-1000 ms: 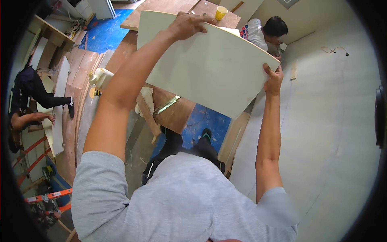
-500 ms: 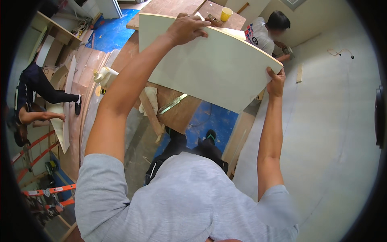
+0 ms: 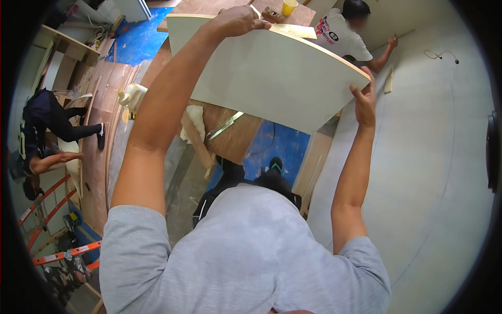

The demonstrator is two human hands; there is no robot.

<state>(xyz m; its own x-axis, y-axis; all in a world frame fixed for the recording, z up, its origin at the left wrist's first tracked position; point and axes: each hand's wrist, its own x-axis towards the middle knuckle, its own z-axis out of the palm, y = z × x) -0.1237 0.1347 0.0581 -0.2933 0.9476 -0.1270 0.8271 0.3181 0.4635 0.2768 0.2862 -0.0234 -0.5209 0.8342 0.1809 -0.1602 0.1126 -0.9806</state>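
Observation:
I hold up a pale grey-white board (image 3: 261,78) with a curved, wood-coloured upper edge. My left hand (image 3: 241,22) is closed over that upper edge, left of its middle. At the board's right corner, my right hand (image 3: 365,102) has its thumb against the front face and its fingers round the edge, partly hidden. Below the board, a long metal tool (image 3: 225,125), whose kind I cannot make out, lies on a brown wooden sheet (image 3: 235,144) beside a crumpled off-white cloth (image 3: 195,121).
A yellow cup (image 3: 289,7) stands on the far table. One co-worker (image 3: 342,34) reaches toward the right wall (image 3: 418,157); another (image 3: 52,123) bends over at the left. An orange ladder (image 3: 68,255) is at lower left. A pale jug (image 3: 134,96) stands near my left arm.
The board has risen slightly away from me, and both my hands with it. The co-worker at the far right has stretched an arm out along the wall.

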